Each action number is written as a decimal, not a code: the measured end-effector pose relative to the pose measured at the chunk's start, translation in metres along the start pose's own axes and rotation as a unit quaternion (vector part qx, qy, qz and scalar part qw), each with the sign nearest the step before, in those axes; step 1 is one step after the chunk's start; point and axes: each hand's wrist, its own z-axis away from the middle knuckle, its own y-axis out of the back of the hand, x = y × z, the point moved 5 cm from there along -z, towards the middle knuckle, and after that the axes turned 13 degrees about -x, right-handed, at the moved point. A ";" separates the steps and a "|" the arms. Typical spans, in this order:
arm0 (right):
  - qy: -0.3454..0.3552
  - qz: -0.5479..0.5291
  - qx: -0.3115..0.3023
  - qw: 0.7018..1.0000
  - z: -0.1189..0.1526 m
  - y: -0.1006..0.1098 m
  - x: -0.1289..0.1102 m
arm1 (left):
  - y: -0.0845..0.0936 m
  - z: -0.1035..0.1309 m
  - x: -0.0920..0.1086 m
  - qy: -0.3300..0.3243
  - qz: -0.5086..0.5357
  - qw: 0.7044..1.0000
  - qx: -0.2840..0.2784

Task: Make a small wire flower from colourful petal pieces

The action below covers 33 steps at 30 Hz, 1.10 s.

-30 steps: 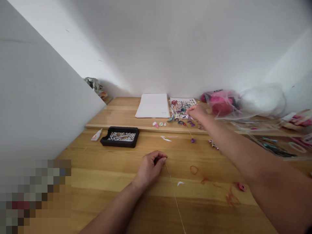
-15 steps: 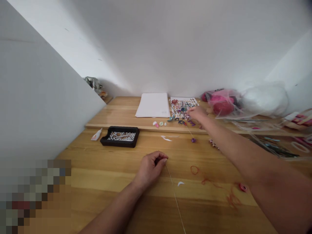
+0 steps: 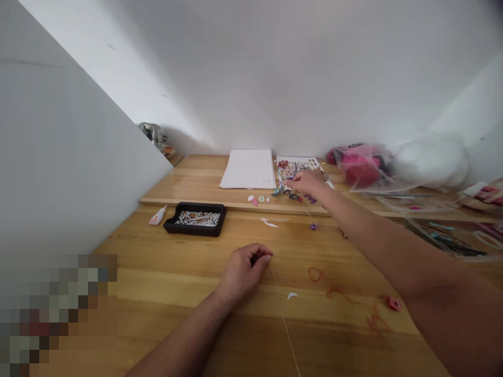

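The work in hand looks like steadying a thread with one hand while the other reaches among small pieces. The left hand point(image 3: 241, 269) is narrow, pinching the pale thread point(image 3: 287, 330), which trails toward the wearer over the counter point(image 3: 157, 272). Farther out and to that hand's right, the right hand point(image 3: 310, 182) reaches to the colourful pieces point(image 3: 293, 196) and the patterned sheet point(image 3: 308, 161); its fingers are drawn in, but I cannot tell whether they grip anything. A white crescent point(image 3: 292, 296) lies to the near right of the left hand, beyond it the orange thread point(image 3: 334, 289). The next move calls for a light pinch on the left and fine fingertip control on the right.
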 end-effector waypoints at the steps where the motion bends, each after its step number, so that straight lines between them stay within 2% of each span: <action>1: -0.003 0.005 -0.004 1.000 -0.001 -0.004 -0.003 | 0.000 0.000 0.001 0.002 0.004 1.000 -0.001; 7: -0.024 0.010 -0.024 0.999 -0.013 -0.022 -0.013 | 0.000 0.001 0.004 0.003 0.003 1.000 0.002; 11: -0.032 0.000 -0.029 0.999 -0.019 -0.019 -0.014 | 0.001 0.002 0.005 0.008 0.005 1.000 -0.004; 16: -0.020 -0.016 0.010 1.000 -0.024 0.003 -0.011 | 0.001 0.001 0.002 0.013 0.001 1.000 -0.002; 19: -0.006 -0.019 0.043 0.999 -0.026 0.009 -0.006 | 0.000 0.001 0.000 0.011 0.002 1.000 -0.001; 27: 0.028 -0.014 0.071 0.997 -0.025 -0.008 -0.003 | 0.000 0.000 -0.001 0.009 -0.016 1.000 -0.001; 30: 0.027 -0.021 0.075 0.997 -0.026 0.001 0.008 | 0.000 0.000 -0.001 0.015 -0.016 1.000 -0.004; 33: -0.005 -0.023 0.094 0.995 -0.032 0.024 0.038 | -0.001 0.000 0.000 0.015 -0.018 1.000 -0.008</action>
